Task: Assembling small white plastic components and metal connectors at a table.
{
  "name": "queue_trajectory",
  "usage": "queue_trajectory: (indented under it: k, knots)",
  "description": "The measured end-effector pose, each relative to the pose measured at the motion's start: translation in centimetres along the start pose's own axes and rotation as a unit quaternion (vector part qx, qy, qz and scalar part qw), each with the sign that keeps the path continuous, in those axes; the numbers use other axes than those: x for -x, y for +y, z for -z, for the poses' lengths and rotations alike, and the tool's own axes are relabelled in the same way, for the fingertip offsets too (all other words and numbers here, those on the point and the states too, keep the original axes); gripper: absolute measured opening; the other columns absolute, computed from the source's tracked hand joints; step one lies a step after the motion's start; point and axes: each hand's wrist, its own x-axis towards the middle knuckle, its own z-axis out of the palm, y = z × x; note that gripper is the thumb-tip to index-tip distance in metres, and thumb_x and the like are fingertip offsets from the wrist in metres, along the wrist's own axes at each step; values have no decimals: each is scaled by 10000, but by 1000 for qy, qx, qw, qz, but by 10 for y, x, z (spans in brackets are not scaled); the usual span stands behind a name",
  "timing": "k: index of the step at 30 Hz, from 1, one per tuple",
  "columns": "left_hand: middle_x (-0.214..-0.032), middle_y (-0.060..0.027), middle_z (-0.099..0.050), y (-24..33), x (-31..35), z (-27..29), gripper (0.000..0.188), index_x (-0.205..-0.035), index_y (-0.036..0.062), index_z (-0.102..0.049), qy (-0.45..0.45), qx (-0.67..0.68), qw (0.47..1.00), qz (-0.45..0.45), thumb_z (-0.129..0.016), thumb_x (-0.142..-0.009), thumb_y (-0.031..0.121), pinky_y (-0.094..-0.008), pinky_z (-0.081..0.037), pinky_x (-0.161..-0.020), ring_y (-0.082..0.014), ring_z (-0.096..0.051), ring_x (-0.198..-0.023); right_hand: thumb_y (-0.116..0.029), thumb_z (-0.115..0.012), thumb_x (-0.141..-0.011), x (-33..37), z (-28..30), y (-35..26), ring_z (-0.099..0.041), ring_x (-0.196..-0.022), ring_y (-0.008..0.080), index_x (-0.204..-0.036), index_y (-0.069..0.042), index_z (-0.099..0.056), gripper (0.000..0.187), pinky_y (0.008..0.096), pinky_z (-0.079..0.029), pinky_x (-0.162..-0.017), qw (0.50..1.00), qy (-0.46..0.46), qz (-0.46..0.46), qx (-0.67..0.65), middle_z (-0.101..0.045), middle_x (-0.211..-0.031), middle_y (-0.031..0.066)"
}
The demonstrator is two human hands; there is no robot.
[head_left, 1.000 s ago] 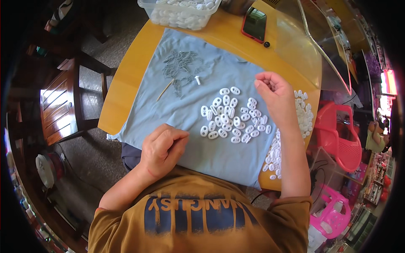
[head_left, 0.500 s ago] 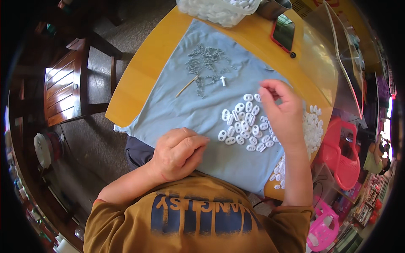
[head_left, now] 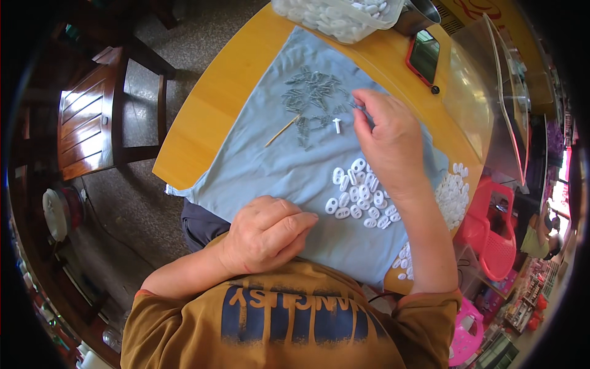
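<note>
My left hand (head_left: 270, 234) rests closed near the cloth's front edge, its fingers curled; whatever lies inside them is hidden. My right hand (head_left: 388, 136) hovers over the right part of the blue cloth (head_left: 258, 175), thumb and forefinger apart, with nothing plainly between them. Just left of its fingertips lie a small white T-shaped plastic piece (head_left: 337, 125) and a heap of thin grey metal springs (head_left: 310, 89). A thin wooden stick (head_left: 283, 130) touches the springs' lower edge. Below the right hand spreads a group of white oval plastic pieces with two holes (head_left: 362, 197), partly covered by the wrist.
More white pieces (head_left: 453, 200) lie along the right table edge, beyond my forearm. At the back of the yellow table (head_left: 200, 117) stand a clear tub of white pieces (head_left: 344, 21), a metal cup (head_left: 418, 15) and a phone (head_left: 424, 56). A clear panel (head_left: 473, 92) rises at right.
My right hand has moved up and left, from above the white oval pieces toward the springs and the T-shaped piece. My left hand remains closed in nearly the same place. The view has shifted slightly.
</note>
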Motion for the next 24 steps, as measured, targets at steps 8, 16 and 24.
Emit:
queue_trajectory:
  k: [8, 16, 24]
  knots:
    - [-746, -75, -571, 2, 1, 0, 207, -886, 12, -600, 22, 74, 994, 76, -656, -691, -32, -291, -440, -527, -212, -562, -616, 14, -630, -718, -1, -8, -2, -588, -764, 299, -893, -27, -593, 184, 379, -463, -677, 997, -5, 62, 48, -617, -797, 119]
    - [-879, -18, -531, 15, -8, 27, 174, -1029, -4, -602, 38, 492, 789, 367, -553, -862, 5, -180, -388, -549, -56, -478, -636, 24, -601, -768, 15, 15, -21, -581, -711, 126, -923, -17, -586, 161, 250, -472, -658, 964, 32, -150, -219, -599, -772, 48]
    - [-866, -42, -523, 30, -18, 27, 204, -985, -8, -637, -42, 441, 855, 269, -494, -840, -14, -192, -360, -547, -71, -452, -627, 78, -618, -779, 87, 61, -86, -570, -788, 86, -1024, -7, -491, 289, 217, -459, -728, 745, -84, -261, -609, -582, -879, 34]
